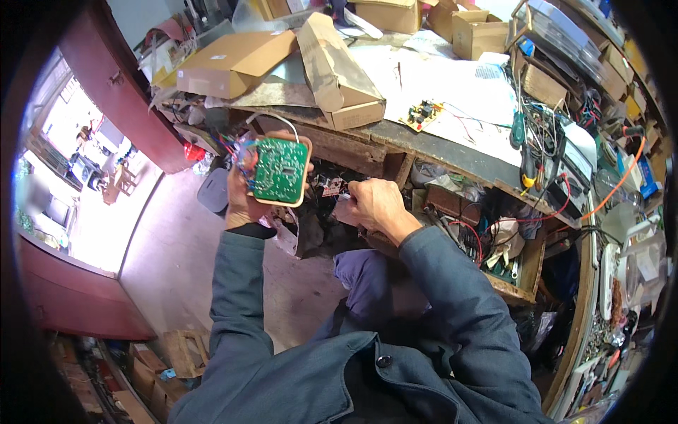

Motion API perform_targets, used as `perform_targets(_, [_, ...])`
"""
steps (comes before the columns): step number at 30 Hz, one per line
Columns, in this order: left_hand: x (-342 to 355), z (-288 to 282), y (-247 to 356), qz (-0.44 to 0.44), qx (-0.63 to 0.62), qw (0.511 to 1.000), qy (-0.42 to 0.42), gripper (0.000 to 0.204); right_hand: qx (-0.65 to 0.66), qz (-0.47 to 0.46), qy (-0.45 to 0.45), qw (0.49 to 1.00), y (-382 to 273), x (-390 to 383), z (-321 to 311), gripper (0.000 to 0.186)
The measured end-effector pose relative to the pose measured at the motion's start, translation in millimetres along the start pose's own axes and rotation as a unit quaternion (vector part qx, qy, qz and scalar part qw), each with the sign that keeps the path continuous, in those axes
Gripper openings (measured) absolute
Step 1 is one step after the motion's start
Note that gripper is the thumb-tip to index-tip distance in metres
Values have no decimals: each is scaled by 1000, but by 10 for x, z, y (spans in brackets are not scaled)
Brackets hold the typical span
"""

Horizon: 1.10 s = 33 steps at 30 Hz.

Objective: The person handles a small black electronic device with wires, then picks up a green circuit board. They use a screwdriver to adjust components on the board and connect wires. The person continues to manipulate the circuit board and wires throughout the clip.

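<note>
My left hand [247, 205] holds up a green circuit board [277, 168] set in a pale square frame, with a white cable arching over its top and a tangle of coloured wires [241, 157] at its left side. My right hand [374, 201] is curled closed to the right of the board and lower than the bench edge, by a small pale piece [345, 210]; what its fingertips grip is too small to make out. A small yellowish board with black parts [422, 114] lies on the white sheet on the bench.
The cluttered bench [385, 127] holds cardboard boxes [236, 60], screwdrivers [518, 127], cables and a grey instrument [575, 169]. An open wooden drawer [519, 286] full of tools juts out below on the right. A red door [131, 106] and bright doorway stand at left. Clutter surrounds my legs.
</note>
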<state>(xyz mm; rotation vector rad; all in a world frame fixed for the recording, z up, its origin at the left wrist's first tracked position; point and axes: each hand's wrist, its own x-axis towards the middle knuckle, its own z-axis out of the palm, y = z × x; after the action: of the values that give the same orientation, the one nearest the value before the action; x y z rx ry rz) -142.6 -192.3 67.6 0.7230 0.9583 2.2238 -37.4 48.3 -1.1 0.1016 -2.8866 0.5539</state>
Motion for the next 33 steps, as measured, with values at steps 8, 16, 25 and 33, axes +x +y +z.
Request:
perform_targets(8, [-70,914,740,23,18,998,-57,79,29,-44,62,997,45,-79,39,18])
perform_targets(16, [-148,1226,267,-46,-119,990,-65,54,294,-138,60,944,55,-102,115,73])
perform_targets(25, [-243,1551,-655,-196,-185,962,-42,33,788,35,68,611,622,-657,184,39])
perform_targets(33, [-217,1572,-1266,-285,-172,937,-104,44,735,108,156,651,571,-1080,-1006,15])
